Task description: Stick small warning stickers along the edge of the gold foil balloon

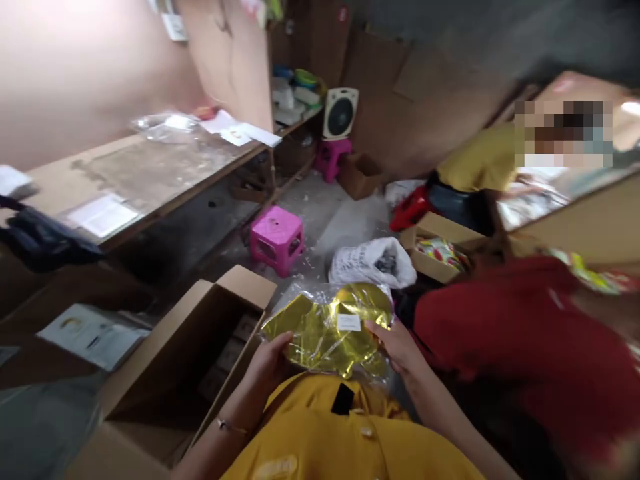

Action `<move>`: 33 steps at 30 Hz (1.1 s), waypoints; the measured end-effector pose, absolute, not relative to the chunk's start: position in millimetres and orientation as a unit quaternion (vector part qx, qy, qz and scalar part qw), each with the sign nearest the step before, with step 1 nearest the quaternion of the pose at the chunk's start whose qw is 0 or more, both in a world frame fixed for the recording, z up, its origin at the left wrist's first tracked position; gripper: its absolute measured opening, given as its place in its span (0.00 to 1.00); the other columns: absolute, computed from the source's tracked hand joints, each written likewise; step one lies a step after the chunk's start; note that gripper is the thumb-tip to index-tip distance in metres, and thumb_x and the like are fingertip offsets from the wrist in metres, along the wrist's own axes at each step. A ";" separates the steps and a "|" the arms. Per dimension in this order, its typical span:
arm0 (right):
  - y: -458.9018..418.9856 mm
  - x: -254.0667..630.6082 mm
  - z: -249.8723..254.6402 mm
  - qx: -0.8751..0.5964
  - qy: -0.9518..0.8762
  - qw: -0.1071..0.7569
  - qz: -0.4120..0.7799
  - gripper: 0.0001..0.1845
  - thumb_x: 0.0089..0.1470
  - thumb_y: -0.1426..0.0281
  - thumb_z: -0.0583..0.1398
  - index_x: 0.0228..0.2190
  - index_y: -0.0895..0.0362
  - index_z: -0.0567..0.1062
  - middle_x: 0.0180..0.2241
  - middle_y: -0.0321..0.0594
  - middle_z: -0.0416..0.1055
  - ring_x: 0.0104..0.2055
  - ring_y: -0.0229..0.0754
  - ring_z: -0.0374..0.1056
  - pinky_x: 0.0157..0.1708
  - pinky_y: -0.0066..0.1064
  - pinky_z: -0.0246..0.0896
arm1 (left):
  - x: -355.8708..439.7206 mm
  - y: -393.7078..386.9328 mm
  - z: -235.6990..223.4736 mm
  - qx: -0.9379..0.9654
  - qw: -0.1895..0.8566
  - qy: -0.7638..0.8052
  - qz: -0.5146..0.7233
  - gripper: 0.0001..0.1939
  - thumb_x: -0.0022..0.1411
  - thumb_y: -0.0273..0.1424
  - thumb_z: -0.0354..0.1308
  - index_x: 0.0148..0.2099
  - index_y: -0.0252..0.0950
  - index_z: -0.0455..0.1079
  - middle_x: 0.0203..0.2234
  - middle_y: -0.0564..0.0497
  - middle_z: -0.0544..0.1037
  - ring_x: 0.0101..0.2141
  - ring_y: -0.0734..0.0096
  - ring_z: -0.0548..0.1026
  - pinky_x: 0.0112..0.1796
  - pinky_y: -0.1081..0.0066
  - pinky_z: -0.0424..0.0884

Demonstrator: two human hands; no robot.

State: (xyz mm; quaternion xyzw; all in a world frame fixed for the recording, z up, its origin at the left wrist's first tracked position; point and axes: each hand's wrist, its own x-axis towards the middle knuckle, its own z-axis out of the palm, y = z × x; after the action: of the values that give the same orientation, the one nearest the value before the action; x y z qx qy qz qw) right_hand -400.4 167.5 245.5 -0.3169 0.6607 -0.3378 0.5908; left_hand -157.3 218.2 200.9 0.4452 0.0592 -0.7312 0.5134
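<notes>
Near the middle, just in front of a yellow shirt, a clear plastic packet of gold foil lies face up between two hands; the left hand pinches its near left edge, thumb on top, and the right hand pinches its right side, thumb by the white label; the fingers beneath are hidden. Held by both sides, the floppy packet probably stays flatter, with its label in plain sight; the open cardboard carton stands just left, perhaps for easy reach, small boxes inside.

To the far left runs a workbench, its top stained, with papers and clear plastic lying about; on the scuffed grey floor sit a pink stool and a white sack; farther off, a box fan rests on another stool, seemingly raised to blow higher; a person in red bends at near right.
</notes>
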 end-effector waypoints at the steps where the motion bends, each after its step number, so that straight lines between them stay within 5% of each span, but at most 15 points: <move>1: 140.5 -399.0 246.4 -0.320 0.662 0.595 -0.325 0.23 0.35 0.60 0.70 0.34 0.61 0.78 0.32 0.47 0.80 0.32 0.50 0.76 0.33 0.36 0.71 | -155.8 195.7 202.2 0.446 0.528 0.067 -0.720 0.17 0.56 0.18 0.57 0.49 0.27 0.69 0.32 0.42 0.81 0.33 0.60 0.81 0.40 0.62 0.78; 8: -2.7 -396.7 260.0 -0.325 0.649 0.628 -0.282 0.24 0.37 0.60 0.70 0.36 0.60 0.77 0.29 0.46 0.80 0.33 0.54 0.77 0.33 0.40 0.73 | -158.5 77.4 217.5 0.466 0.558 0.094 -0.680 0.15 0.56 0.18 0.58 0.47 0.27 0.69 0.30 0.42 0.81 0.30 0.60 0.81 0.36 0.63 0.78; 18: -261.5 -370.2 257.9 -0.417 0.600 0.650 -0.208 0.19 0.34 0.65 0.70 0.32 0.57 0.77 0.25 0.42 0.79 0.30 0.51 0.77 0.25 0.34 0.72 | -171.1 -107.5 210.6 0.415 0.690 0.096 -0.585 0.24 0.53 0.24 0.65 0.53 0.31 0.67 0.40 0.43 0.81 0.41 0.57 0.79 0.45 0.61 0.75; 23: -348.3 -331.5 268.1 -0.468 0.544 0.680 -0.148 0.24 0.32 0.64 0.71 0.36 0.58 0.78 0.29 0.42 0.80 0.34 0.52 0.77 0.31 0.37 0.74 | -168.7 -153.6 221.5 0.393 0.750 0.099 -0.523 0.30 0.52 0.29 0.68 0.57 0.34 0.66 0.43 0.43 0.80 0.42 0.56 0.79 0.45 0.59 0.75; 33: -429.6 -212.5 244.7 -0.520 0.458 0.714 -0.105 0.27 0.32 0.60 0.73 0.37 0.58 0.78 0.40 0.43 0.79 0.42 0.52 0.76 0.43 0.39 0.73 | -64.2 -191.5 203.5 0.439 0.771 0.119 -0.445 0.26 0.50 0.41 0.67 0.50 0.36 0.72 0.45 0.45 0.79 0.44 0.56 0.78 0.40 0.66 0.76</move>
State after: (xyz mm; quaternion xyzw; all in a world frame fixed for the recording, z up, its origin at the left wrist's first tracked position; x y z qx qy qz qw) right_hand -212.5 -429.6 244.7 -0.5198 0.4578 -0.1050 0.7136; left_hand -64.2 -191.5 203.5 0.4391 0.1194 -0.4448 0.7714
